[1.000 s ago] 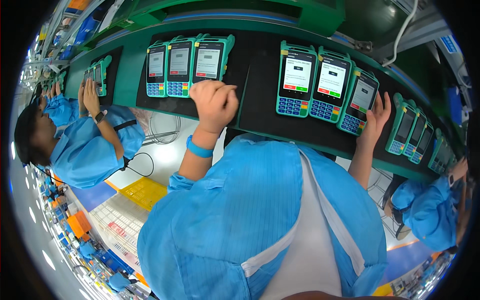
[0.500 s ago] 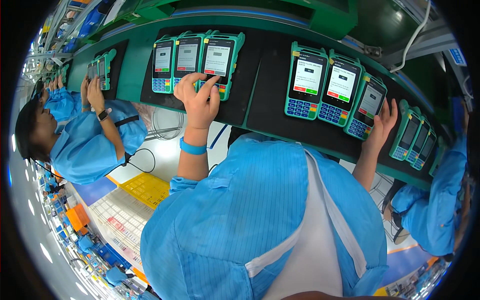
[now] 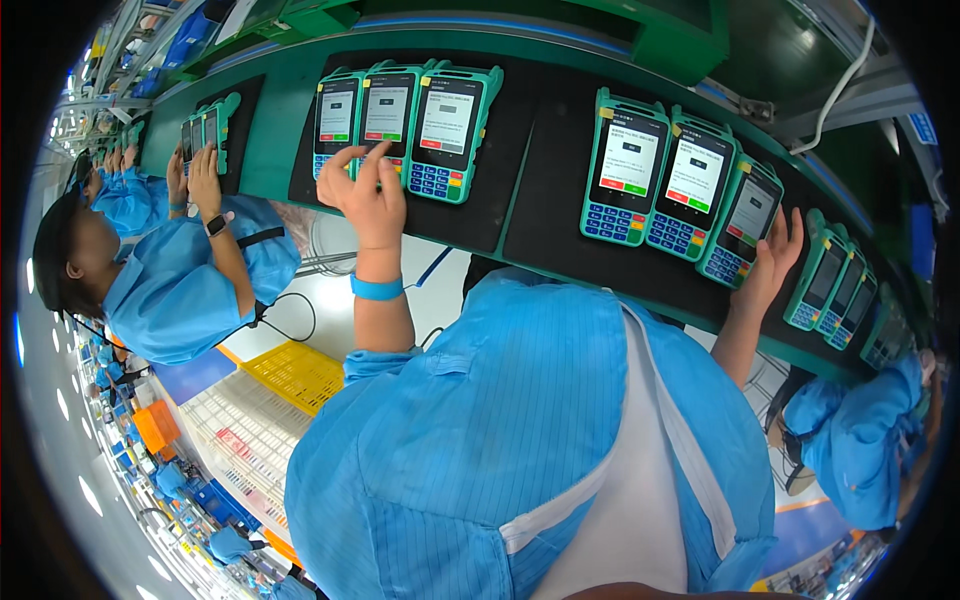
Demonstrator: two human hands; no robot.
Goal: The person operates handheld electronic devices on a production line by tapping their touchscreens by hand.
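1. At far left, a co-worker [image 3: 175, 285] in a blue jacket and dark cap sat with both hands raised by a small group of teal terminals [image 3: 222, 130] on the bench.
2. Below and right of that co-worker, a yellow basket [image 3: 292, 375] stood beside a pale, grid-like rack [image 3: 235, 425].
3. The person's left hand [image 3: 368, 205], with a blue wristband [image 3: 377, 289] below it, was over the lower part of the left trio [image 3: 447, 125], three teal payment terminals side by side on a black mat [image 3: 487, 215]. Its fingers were loosely bent and parted, grasping nothing; the tips lay over the left and middle terminals' lower parts, and whether they touched could not be told.
4. The trio's screens were lit: the left and middle ones had red and green buttons, the right one red and grey.
5. Farther right, the right trio [image 3: 690, 180] lay on another stretch of black matting, screens lit, the rightmost dimmer.
6. The right hand [image 3: 770, 262] was at the right edge of that rightmost terminal, fingers extended and spread, not clenched; firm contact could not be told.
7. Beyond it lay three more terminals [image 3: 828, 275], dark-screened, and a second co-worker [image 3: 850, 440] in blue.
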